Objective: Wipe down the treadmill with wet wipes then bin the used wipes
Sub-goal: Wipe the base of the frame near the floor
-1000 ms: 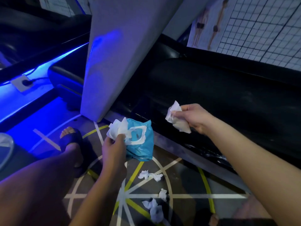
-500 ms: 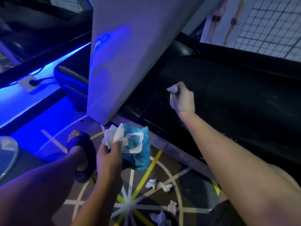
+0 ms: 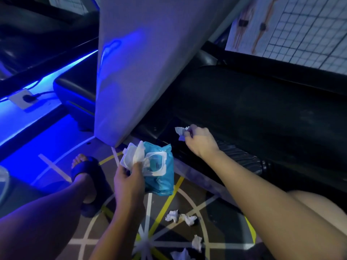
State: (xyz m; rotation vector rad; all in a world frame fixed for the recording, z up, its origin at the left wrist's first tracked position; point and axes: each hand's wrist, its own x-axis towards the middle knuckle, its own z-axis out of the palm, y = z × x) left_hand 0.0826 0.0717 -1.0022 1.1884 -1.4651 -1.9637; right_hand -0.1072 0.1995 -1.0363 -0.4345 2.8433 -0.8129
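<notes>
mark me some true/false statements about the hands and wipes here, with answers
1. The right hand pinches a crumpled wipe by the treadmill. True.
2. The left hand is empty. False: it holds the blue wipe pack.
3. The pack's lid is closed. False: it is flipped open.
4. Several used wipes lie on the floor. True.
5. The foot beside the pack is bare. False: it wears a dark slipper.
</notes>
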